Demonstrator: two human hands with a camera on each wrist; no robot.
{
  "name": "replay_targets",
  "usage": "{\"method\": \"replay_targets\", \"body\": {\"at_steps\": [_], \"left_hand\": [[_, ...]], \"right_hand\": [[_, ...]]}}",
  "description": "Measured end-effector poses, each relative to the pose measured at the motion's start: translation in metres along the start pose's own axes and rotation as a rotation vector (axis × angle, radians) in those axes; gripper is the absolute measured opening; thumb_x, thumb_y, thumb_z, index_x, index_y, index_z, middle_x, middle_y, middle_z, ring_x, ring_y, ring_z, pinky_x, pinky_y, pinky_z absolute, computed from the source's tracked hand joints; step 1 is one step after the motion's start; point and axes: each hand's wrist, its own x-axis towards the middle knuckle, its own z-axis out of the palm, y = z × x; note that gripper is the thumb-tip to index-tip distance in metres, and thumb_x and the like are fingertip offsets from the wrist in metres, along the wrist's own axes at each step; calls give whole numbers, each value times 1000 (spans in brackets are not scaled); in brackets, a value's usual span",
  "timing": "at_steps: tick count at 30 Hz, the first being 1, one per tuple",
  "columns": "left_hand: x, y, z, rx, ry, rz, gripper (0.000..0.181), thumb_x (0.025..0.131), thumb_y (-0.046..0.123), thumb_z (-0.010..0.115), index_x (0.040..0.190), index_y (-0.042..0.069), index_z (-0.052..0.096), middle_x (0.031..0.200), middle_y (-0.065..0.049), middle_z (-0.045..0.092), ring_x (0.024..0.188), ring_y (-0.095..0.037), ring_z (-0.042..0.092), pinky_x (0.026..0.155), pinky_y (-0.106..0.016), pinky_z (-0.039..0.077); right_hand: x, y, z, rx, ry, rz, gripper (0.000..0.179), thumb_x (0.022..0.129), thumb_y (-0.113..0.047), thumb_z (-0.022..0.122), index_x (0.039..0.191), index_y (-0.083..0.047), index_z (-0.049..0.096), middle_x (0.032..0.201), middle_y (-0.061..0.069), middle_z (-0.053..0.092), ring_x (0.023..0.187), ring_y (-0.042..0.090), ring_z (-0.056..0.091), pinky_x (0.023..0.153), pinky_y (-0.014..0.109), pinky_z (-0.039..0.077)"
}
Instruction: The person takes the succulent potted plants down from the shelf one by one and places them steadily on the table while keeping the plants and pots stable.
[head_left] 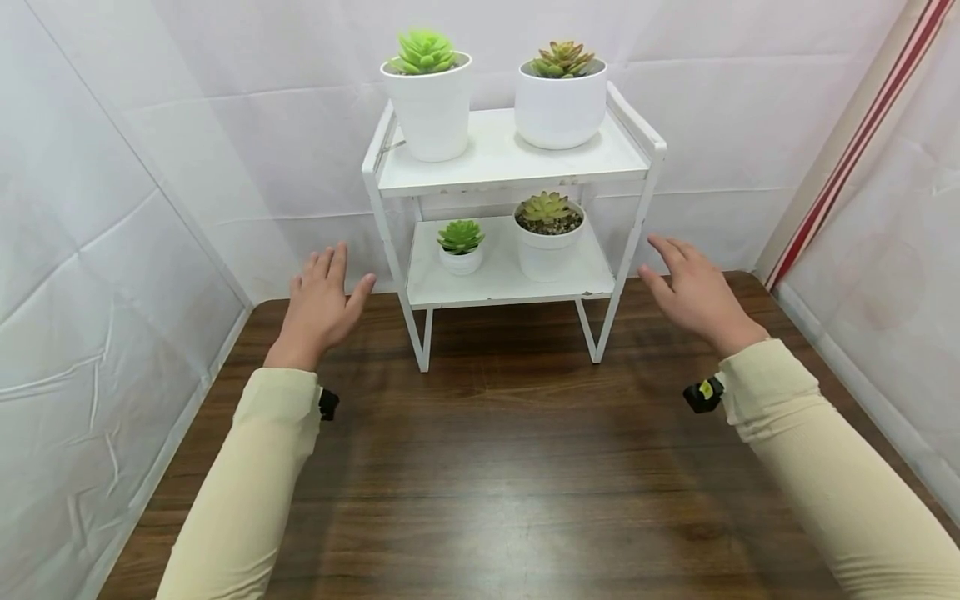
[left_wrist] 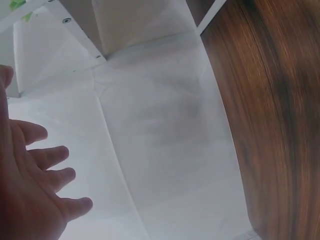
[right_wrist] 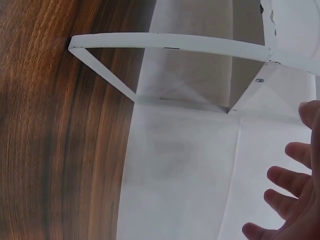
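Observation:
My left hand is held out to the left of a white two-tier shelf, its fingers spread and nothing in them. On the other side, my right hand reaches toward the shelf, also empty with extended fingers. Neither hand touches the frame. On the top tier stand a tall white pot with a bright green succulent and a rounder white pot with a reddish-green succulent. The lower tier carries a small potted green succulent and a larger white pot with a pale succulent.
The shelf stands on a dark wooden table near its back edge. White sheeting hangs behind and on both sides. A red-striped strip runs down the right corner. Small black devices sit at both wrists.

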Motion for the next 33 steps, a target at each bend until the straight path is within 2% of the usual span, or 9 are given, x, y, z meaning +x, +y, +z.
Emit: {"method": "replay_targets", "body": {"at_steps": [8, 13, 22, 28, 33], "left_hand": [[-1, 3, 5, -99, 74, 50, 73, 103, 51, 27, 155, 1, 15, 158, -26, 19, 146, -45, 13, 117, -59, 11], [-2, 8, 8, -165, 104, 80, 69, 104, 45, 30, 154, -1, 17, 158, -25, 21, 146, -43, 17, 118, -54, 13], [-4, 13, 16, -291, 102, 84, 60, 105, 34, 28, 156, 5, 14, 160, -20, 19, 148, -39, 16, 119, -53, 15], [-6, 17, 24, -383, 48, 50, 65, 103, 37, 31, 157, 13, 5, 162, -15, 12, 149, -34, 12, 119, -52, 13], [-8, 23, 33, -421, 31, 35, 68, 103, 42, 32, 157, 14, 0, 163, -14, 7, 150, -32, 8, 120, -51, 12]], "right_hand": [[-4, -5, 2, 118, 57, -51, 61, 104, -44, 31, 155, -11, 23, 154, 25, 29, 140, 46, 26, 110, 63, 22], [-6, -10, 3, 160, 85, -75, 60, 105, -40, 31, 156, -12, 19, 154, 25, 29, 141, 44, 27, 111, 61, 22], [-7, -15, 8, 240, 115, -68, 62, 102, -37, 36, 157, -17, 16, 156, 18, 31, 143, 40, 28, 112, 60, 23], [-8, -16, 14, 239, 109, -50, 70, 100, -48, 43, 157, -19, 14, 157, 18, 28, 143, 41, 26, 112, 61, 21], [-9, -18, 21, 235, 102, -29, 74, 99, -51, 45, 157, -19, 12, 155, 21, 30, 141, 44, 29, 109, 63, 24]]}}
